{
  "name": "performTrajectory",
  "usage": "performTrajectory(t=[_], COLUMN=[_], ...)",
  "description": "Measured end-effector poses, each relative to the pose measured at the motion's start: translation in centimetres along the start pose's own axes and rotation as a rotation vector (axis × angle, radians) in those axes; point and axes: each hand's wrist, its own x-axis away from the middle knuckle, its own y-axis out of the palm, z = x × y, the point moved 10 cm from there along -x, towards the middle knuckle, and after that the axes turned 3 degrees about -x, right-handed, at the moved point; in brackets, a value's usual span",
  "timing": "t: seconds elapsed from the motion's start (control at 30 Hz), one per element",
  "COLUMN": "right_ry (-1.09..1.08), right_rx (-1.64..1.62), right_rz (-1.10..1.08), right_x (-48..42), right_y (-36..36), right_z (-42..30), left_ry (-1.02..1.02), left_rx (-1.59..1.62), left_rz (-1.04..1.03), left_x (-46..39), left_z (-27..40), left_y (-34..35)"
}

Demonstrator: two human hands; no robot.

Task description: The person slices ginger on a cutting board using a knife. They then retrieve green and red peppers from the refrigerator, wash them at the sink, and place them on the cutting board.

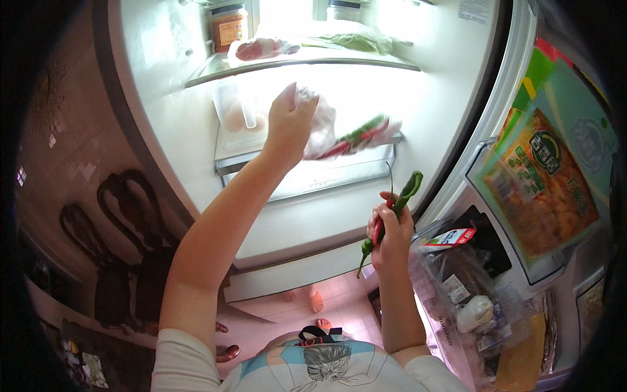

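My left hand (pixel 292 122) is raised inside the lit refrigerator, its fingers closed on the gathered top of a thin clear plastic bag (pixel 321 130). Red and green chili peppers (pixel 360 136) show through the bag's blurred right part, above the front of the lower shelf. Lower and to the right, my right hand (pixel 392 225) grips several loose chili peppers in front of the refrigerator. A green one (pixel 409 188) sticks up out of the fist beside a red one (pixel 378 230), and a green end hangs below.
The upper glass shelf (pixel 303 63) holds a jar (pixel 229 27), wrapped meat (pixel 267 48) and bagged leafy vegetables (pixel 360 39). Round items sit in a clear container (pixel 235 110) at left. The open door's bins hold a large food package (pixel 543 186) and bagged goods. Dark wooden chairs (pixel 132 210) stand left.
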Motion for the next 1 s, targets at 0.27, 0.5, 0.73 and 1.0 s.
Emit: performTrajectory(t=[0.27, 0.5, 0.73, 1.0], right_ry=[0.112, 0.215, 0.252, 0.125], right_rx=[0.110, 0.271, 0.388, 0.773], right_rz=[-0.071, -0.038, -0.001, -0.052], right_x=[3.9, 6.7, 10.7, 17.2], right_y=[-0.2, -4.4, -7.1, -8.3], right_z=[2.9, 4.9, 5.3, -0.2], left_ry=[-0.016, 0.267, 0.734, 0.585], left_rx=[-0.306, -1.225, -1.130, -0.873], left_rz=[-0.109, -0.359, -0.353, -0.489], left_x=[-6.8, -2.3, 8.7, 17.3], left_z=[-7.9, -6.5, -0.3, 1.0], left_y=[7.3, 12.2, 8.0, 1.1])
